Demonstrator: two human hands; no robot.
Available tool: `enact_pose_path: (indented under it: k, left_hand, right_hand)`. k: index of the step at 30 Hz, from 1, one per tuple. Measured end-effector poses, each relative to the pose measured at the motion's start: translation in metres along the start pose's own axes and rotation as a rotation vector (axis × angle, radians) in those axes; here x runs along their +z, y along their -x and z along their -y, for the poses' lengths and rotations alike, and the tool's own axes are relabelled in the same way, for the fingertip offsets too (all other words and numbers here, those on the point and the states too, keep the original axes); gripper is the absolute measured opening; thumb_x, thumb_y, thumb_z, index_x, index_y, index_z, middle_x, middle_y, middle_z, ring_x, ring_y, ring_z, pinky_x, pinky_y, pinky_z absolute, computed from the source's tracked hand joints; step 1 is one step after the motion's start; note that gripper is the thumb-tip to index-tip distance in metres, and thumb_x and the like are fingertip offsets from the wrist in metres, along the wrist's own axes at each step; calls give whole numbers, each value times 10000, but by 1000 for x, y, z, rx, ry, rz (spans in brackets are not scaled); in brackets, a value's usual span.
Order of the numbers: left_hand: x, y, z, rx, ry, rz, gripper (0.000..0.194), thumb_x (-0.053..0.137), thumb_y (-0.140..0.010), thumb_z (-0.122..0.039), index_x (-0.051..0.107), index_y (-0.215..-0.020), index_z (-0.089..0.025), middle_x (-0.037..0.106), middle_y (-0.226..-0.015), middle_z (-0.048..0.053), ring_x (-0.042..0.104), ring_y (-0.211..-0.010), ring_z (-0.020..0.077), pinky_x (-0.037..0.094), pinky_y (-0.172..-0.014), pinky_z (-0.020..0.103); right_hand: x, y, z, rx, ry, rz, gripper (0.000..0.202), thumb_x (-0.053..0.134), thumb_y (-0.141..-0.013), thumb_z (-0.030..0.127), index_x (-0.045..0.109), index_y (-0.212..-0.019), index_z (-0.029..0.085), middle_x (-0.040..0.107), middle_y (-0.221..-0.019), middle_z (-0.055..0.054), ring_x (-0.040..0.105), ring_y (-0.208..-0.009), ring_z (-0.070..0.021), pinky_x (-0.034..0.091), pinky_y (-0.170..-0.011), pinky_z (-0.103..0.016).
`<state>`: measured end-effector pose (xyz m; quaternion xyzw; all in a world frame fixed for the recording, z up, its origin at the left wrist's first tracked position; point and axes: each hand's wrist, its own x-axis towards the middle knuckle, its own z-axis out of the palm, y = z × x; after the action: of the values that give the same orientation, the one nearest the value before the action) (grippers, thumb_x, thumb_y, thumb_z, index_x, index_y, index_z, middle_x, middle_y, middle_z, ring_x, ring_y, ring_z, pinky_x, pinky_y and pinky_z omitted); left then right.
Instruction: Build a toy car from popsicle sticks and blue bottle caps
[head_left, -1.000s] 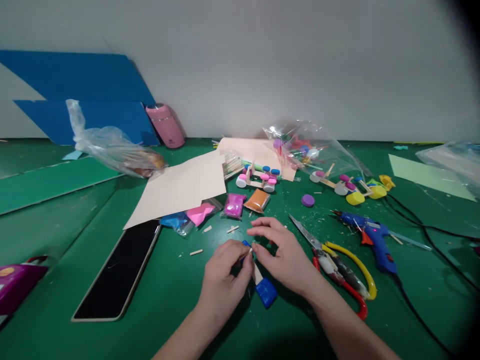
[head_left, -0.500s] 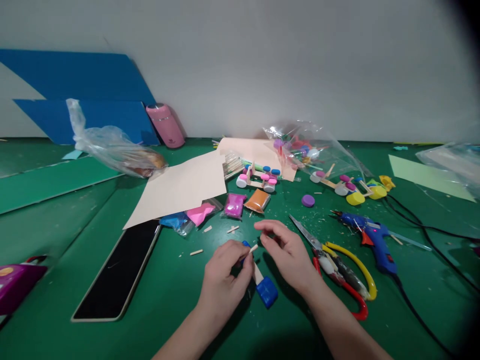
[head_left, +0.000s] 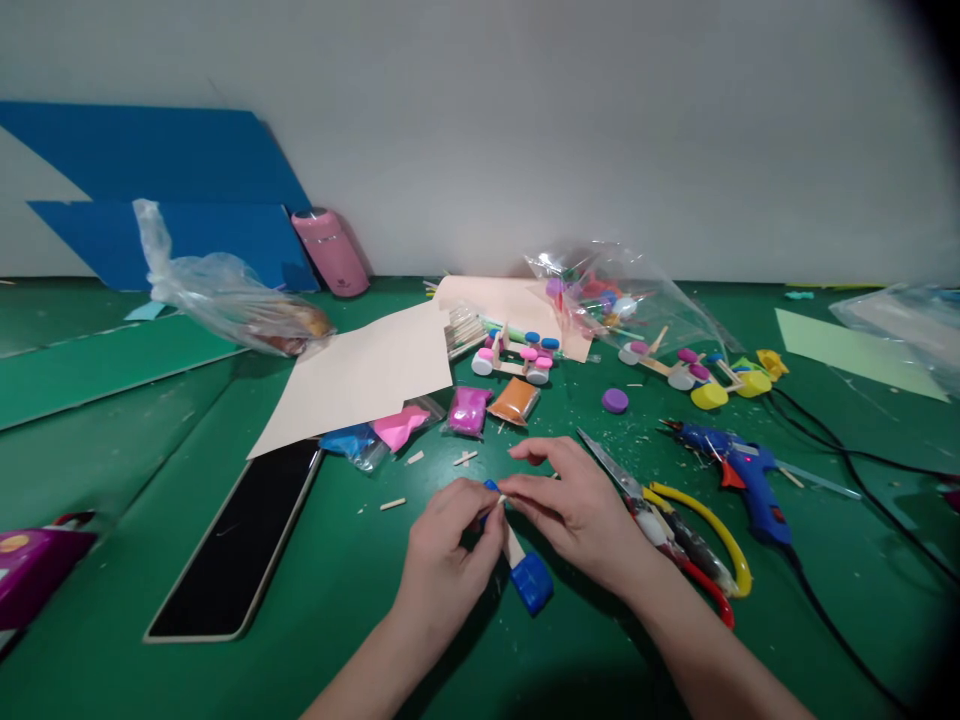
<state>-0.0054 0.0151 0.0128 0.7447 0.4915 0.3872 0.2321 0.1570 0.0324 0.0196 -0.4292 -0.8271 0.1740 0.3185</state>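
Observation:
My left hand pinches a short wooden stick piece between thumb and forefinger. The fingertips of my right hand meet at the other end of that stick, and its forefinger and thumb are closed on it. Just below my fingers lies a flat wooden craft stick with a blue cap-like piece at its near end. More blue shows at its far end, mostly hidden behind my left hand.
Scissors and a blue hot glue gun lie to the right. A phone lies left. Beyond are clay packets, a small wheeled stick frame, paper sheets and a purple cap. Wooden bits are scattered nearby.
My right hand has moved left to my left hand, and its thumb and forefinger have closed on the end of the small stick. My left hand has stayed almost in place.

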Motion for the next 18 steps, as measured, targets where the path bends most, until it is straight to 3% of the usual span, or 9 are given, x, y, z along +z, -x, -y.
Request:
enact_pose_path:
  k: [8,18]
  left_hand:
    - [1,1,0,-1,-3,7,117,479,-783,-128,545,-695,-166,556,-640,17,512,-591,130,431,-565,243]
    - [0,1,0,-9,-20,17,126,473,-782,-147,548,-685,-180,562,-642,11,519,-593,132,438,-572,249]
  right_hand:
    - [-2,1,0,2,20,45,243,516,-805,184,621,-1023,206,534,-1108,-99,484,-1000,-223,423,-814,-373]
    - [0,-3,-1,-34,75,2,190,504,-825,243,659,-933,229,569,-1050,-95,504,-943,-228,433,-761,-385]
